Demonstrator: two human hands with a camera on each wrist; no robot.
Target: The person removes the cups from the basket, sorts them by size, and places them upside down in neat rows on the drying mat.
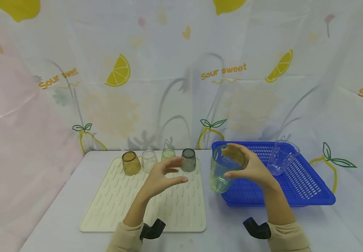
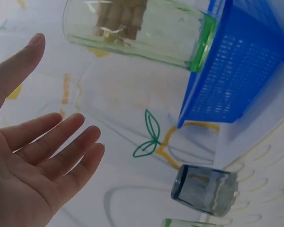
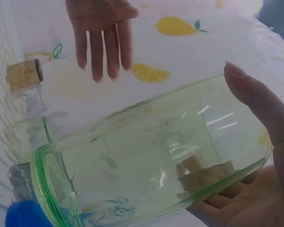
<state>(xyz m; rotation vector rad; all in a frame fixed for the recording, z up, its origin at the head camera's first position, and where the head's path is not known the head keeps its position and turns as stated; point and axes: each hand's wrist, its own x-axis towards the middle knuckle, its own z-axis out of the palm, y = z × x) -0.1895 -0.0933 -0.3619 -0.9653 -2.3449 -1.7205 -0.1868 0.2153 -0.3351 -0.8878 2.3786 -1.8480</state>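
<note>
My right hand (image 1: 252,168) holds a tall pale-green glass (image 1: 219,180) near its rim, thumb on the near side and fingers behind. The glass is raised, mouth up and slightly tilted, in front of the blue basket's left side. In the right wrist view the glass (image 3: 146,151) fills much of the picture, its thick green base at the left. My left hand (image 1: 160,178) is held over the drying mat (image 1: 105,210), thumb and fingers apart, with nothing in it. Beyond it stand an amber glass (image 1: 131,164), a clear glass (image 1: 149,161), a light-green glass (image 1: 168,154) and a grey glass (image 1: 189,161).
On the right, the blue plastic basket (image 1: 307,199) has perforated walls. A clear textured glass (image 1: 282,159) leans inside it. Behind the table hangs a lemon-print cloth (image 1: 156,105). The small glasses form a row along the mat's far edge.
</note>
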